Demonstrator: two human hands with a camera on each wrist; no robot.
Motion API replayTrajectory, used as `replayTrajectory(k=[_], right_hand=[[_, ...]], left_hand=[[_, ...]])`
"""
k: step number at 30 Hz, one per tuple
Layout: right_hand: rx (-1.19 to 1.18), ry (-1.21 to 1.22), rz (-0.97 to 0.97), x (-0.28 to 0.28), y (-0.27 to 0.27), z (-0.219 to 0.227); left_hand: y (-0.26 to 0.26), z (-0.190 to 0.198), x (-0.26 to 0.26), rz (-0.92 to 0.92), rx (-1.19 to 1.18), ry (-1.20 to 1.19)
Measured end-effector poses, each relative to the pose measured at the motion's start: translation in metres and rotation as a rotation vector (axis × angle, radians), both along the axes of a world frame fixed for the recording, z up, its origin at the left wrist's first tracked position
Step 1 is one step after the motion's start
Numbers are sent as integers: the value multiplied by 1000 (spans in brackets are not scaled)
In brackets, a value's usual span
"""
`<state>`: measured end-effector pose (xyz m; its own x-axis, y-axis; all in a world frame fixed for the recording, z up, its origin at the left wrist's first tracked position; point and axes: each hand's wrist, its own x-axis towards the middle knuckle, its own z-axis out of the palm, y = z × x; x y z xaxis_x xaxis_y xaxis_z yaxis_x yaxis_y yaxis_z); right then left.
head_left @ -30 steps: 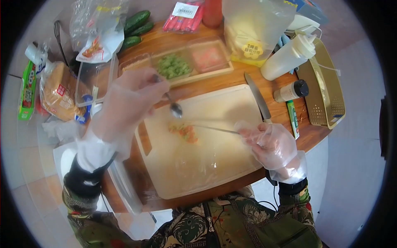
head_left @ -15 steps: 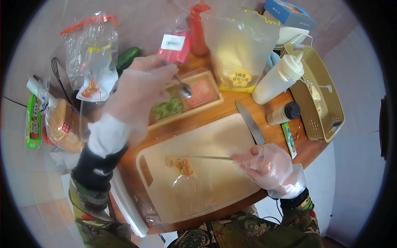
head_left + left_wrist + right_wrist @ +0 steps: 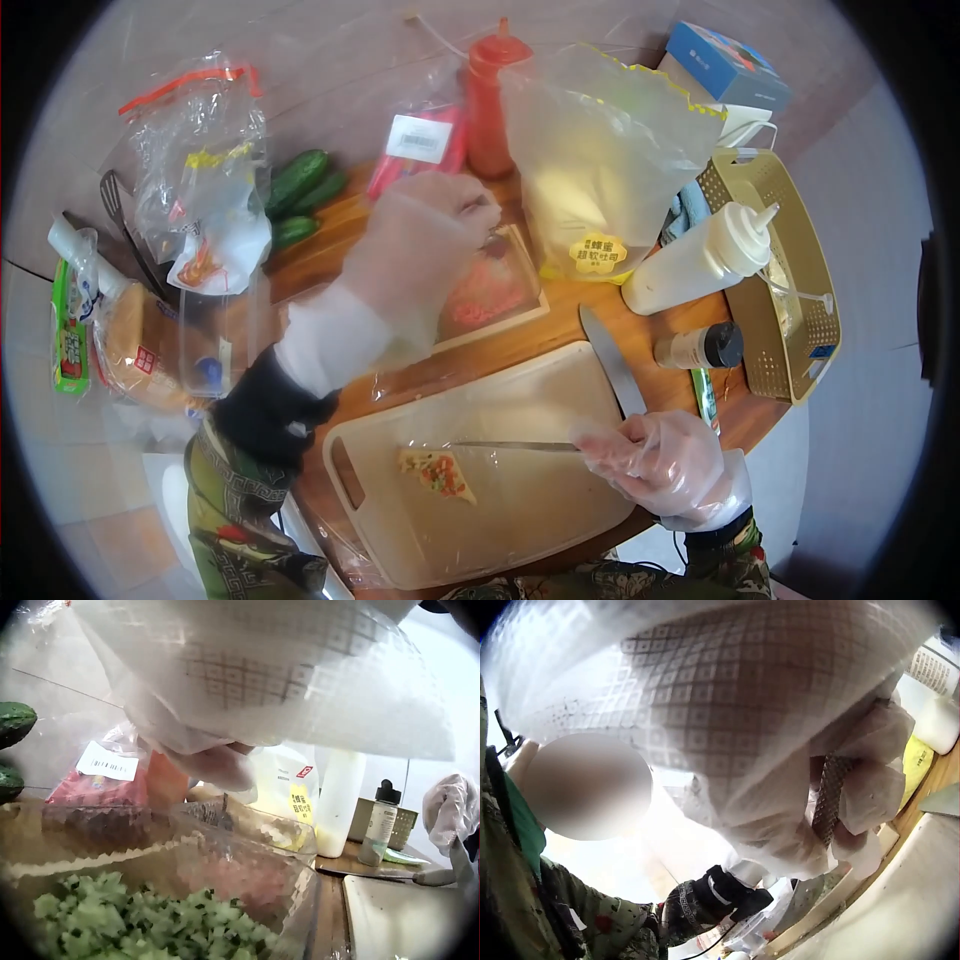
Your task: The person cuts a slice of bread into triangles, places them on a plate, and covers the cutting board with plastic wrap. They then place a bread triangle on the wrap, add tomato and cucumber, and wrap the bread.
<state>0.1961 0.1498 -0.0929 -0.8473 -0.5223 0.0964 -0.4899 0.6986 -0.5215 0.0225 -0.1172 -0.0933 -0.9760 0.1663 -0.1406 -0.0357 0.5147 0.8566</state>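
Observation:
In the head view my left hand [image 3: 420, 225], in a clear plastic glove, is over the tray of diced food and grips a spoon, now mostly hidden by the hand. Pink diced food [image 3: 485, 300] lies just past its fingers. The left wrist view shows diced green cucumber [image 3: 142, 922] in the nearer compartment. My gloved right hand [image 3: 660, 470] holds a thin metal utensil [image 3: 515, 445] by its textured handle [image 3: 829, 799]. Its tip reaches over the cutting board [image 3: 540, 400], close to a triangular piece of bread [image 3: 437, 472] topped with orange and green bits.
A knife [image 3: 612, 360] lies along the board's right edge. To the right stand a white squeeze bottle [image 3: 690, 262], a seasoning jar [image 3: 698, 346] and a basket [image 3: 775, 330]. Behind are a bread bag [image 3: 590, 170], a red bottle [image 3: 492, 110] and cucumbers [image 3: 300, 185]. Bagged bread [image 3: 130, 345] sits left.
The left hand with the spoon has moved from above the board to the pink compartment of the tray. The right hand keeps its utensil over the board; the head view has shifted.

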Motion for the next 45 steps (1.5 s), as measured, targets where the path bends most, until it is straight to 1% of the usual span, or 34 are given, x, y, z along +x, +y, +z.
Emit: replayTrajectory(k=[2, 3, 5, 6, 8, 9, 11, 12, 14, 15, 17, 18, 20, 24, 26, 27, 29, 30, 32, 33, 35, 39, 42, 44, 45], right_hand=[[62, -10, 25, -1, 0, 2], [62, -15, 21, -1, 0, 0], [54, 11, 36, -1, 2, -4], [53, 9, 36, 0, 2, -5], [54, 74, 15, 0, 2, -7], [53, 75, 15, 0, 3, -8], [32, 138, -6, 0, 4, -9], [31, 137, -8, 0, 5, -10], [-6, 136, -38, 1, 6, -12], [-8, 135, -39, 1, 6, -13], [3, 133, -40, 1, 6, -13], [1, 133, -42, 1, 5, -11], [22, 122, -47, 0, 3, -6], [15, 132, -30, 1, 6, -13], [8, 133, -29, 2, 6, -15], [7, 133, -30, 2, 6, -14], [12, 125, -35, 2, 5, -11], [12, 124, -37, 2, 5, -12], [-6, 111, -47, 3, 6, -13], [-6, 111, -48, 3, 6, -12], [-8, 86, -54, 3, 6, -11], [-5, 87, -47, 5, 6, -15], [-30, 97, -58, 7, 5, -16], [-19, 108, -63, 9, 5, -15], [-19, 109, -61, 9, 5, -13]], left_hand=[[-1, -5, 3, -61, -77, 160], [-5, -11, 2, -65, -76, 155], [-10, -22, 3, -265, -136, 539], [-10, -25, 4, -265, -135, 537], [-4, -10, 11, -179, 109, 85], [-5, -2, 14, -179, 108, 86], [-6, 8, 20, -235, 47, -126], [-10, 4, 18, -237, 46, -126], [-17, -3, 14, -586, -243, 491], [-18, -4, 14, -588, -244, 490], [-13, 8, 15, -416, -118, 130], [-14, 7, 15, -418, -120, 130], [-16, 5, 14, -386, -271, 403], [-15, 4, 16, -323, -355, 383], [-14, 2, 17, -245, -220, 144], [-13, 4, 18, -246, -221, 143], [-8, 14, 21, -82, -72, -189], [-8, 13, 22, -84, -73, -189], [-9, 9, 22, 13, -2, -211], [-10, 9, 22, 13, -3, -211], [-13, 8, 20, 72, 35, -264], [-16, 8, 18, 91, 96, -261], [-20, 4, 18, 64, 84, -189], [-19, 8, 20, 151, 164, -247], [-19, 7, 21, 152, 165, -246]])
